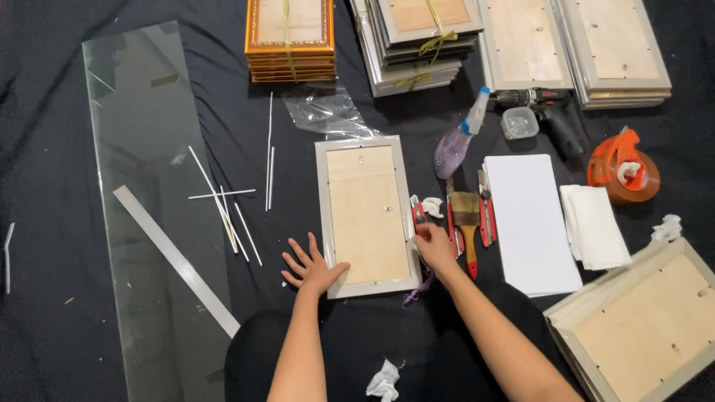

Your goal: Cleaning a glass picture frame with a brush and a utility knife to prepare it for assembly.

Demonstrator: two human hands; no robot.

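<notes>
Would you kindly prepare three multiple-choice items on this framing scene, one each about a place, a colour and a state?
1. Where does the left hand rest?
A. on the frame's lower left corner
B. on the glass sheet
C. on the drill

2. What colour is the tape dispenser?
A. blue
B. orange
C. green

3. How does the frame between the hands lie?
A. upright
B. glass side up
C. back side up

Answers: 1 A, the palm lies on that corner. 2 B, its body is orange. 3 C, the wooden backing board faces up, with the right hand at its right edge.
</notes>
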